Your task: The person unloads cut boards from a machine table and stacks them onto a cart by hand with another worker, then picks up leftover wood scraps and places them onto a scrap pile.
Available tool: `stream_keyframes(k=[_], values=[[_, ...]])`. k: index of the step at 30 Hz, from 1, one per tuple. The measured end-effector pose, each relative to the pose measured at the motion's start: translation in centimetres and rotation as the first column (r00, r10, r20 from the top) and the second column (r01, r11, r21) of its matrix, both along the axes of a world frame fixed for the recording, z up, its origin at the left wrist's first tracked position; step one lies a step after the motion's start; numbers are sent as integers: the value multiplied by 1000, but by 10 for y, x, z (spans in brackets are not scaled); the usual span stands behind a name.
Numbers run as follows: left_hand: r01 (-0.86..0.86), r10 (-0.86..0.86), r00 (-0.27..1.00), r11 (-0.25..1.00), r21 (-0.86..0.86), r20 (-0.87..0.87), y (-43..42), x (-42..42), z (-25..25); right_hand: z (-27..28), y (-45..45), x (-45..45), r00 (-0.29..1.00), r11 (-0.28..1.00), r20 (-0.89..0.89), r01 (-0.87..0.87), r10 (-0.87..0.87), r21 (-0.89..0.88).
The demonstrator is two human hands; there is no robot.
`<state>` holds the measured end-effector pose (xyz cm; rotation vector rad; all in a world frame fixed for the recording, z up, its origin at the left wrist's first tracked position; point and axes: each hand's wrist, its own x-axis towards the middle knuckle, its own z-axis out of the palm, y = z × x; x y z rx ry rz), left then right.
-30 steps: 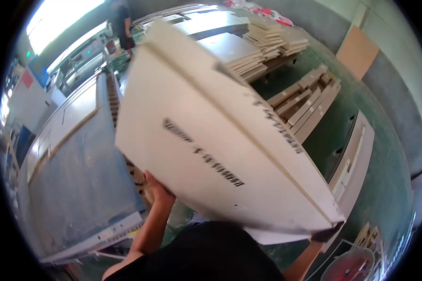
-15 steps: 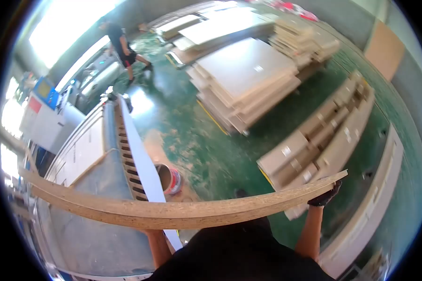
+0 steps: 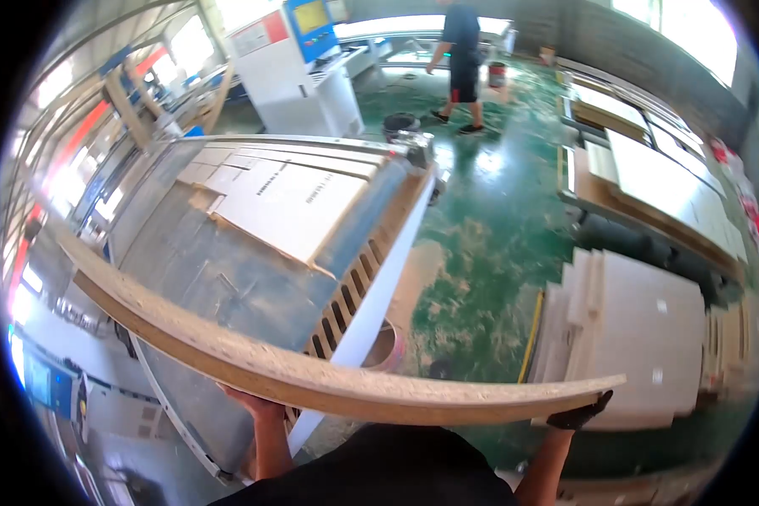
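Note:
Two long boards [image 3: 337, 390], lying one against the other with raw particleboard edges towards me, span the view in front of my body. My left hand [image 3: 253, 403] is bare and supports them from beneath, left of my body; most of its fingers are hidden under the boards. At their right end my right hand [image 3: 580, 413], in a dark glove, grips the boards. Beyond them is a grey machine table [image 3: 177, 312] with cut white panels [image 3: 287, 207] on it and a slotted edge.
A person [image 3: 462, 63] in dark clothes stands at the far side, near a white cabinet [image 3: 291, 93] with a blue panel. Panel stacks [image 3: 641, 329] are at the right. A bucket [image 3: 385, 346] stands on the green floor beside the table's slotted edge.
The boards first showed a broad white labelled face and now show their edges. My view has swung left towards the machine table, with both hands still on the boards.

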<state>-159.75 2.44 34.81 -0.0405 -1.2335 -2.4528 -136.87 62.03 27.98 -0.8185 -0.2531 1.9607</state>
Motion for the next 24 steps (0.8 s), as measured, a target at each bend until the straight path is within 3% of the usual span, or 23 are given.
stream_keyframes(k=[1,2,4,5,6,8,9,10,11,12,13,16,17,19,20,21,23,24], values=[[-180,180,984,980,-83,-11,3,-26,-26,-12,28,-35,997,992,15,-80,79,97],[-229,228,972,973,20,53,20,-39,-32,-25,56,-71,988,969,37,-154,149,195],[-137,136,990,989,-48,-37,70,-88,14,-51,128,-126,782,784,-259,-414,566,462],[-87,81,994,993,-85,-72,94,-111,30,-2,123,-179,752,741,-275,-391,599,546],[-271,272,962,960,-76,7,106,-136,14,23,133,-229,961,969,-148,-219,235,114],[-280,267,958,949,148,102,149,-176,24,19,174,-284,929,931,-119,-333,351,149],[-165,157,986,967,194,54,182,-200,49,-14,211,-306,865,844,-156,-400,477,358],[-45,45,999,971,235,7,211,-220,68,-1,220,-340,874,876,-233,-337,427,345],[-195,179,981,898,-395,-78,226,-241,52,-17,245,-361,845,856,-260,-360,468,370],[-433,364,888,450,-781,-281,241,-262,35,-38,275,-388,810,833,-284,-390,513,394],[-472,356,871,416,-777,-339,266,-285,28,-11,289,-423,770,819,-326,-418,549,392],[-571,312,816,302,-764,-486,367,-361,21,-19,378,-524,877,909,-282,-315,389,274],[-625,306,772,204,-753,-558,411,-385,22,-33,412,-554,929,909,-172,-262,329,324],[-620,339,768,182,-764,-543,484,-435,23,-59,495,-613,925,911,-176,-271,336,311],[-560,373,809,258,-787,-454,509,-453,31,-57,528,-640,929,911,-137,-295,344,289],[-523,387,842,421,-741,-375,538,-481,35,-55,565,-669,923,927,-180,-296,340,231],[-460,396,887,709,-535,-239,621,-541,69,-10,622,-729,914,922,-194,-308,355,236],[-434,405,899,782,-448,-166,657,-558,82,7,648,-752,910,915,-177,-333,375,227]])
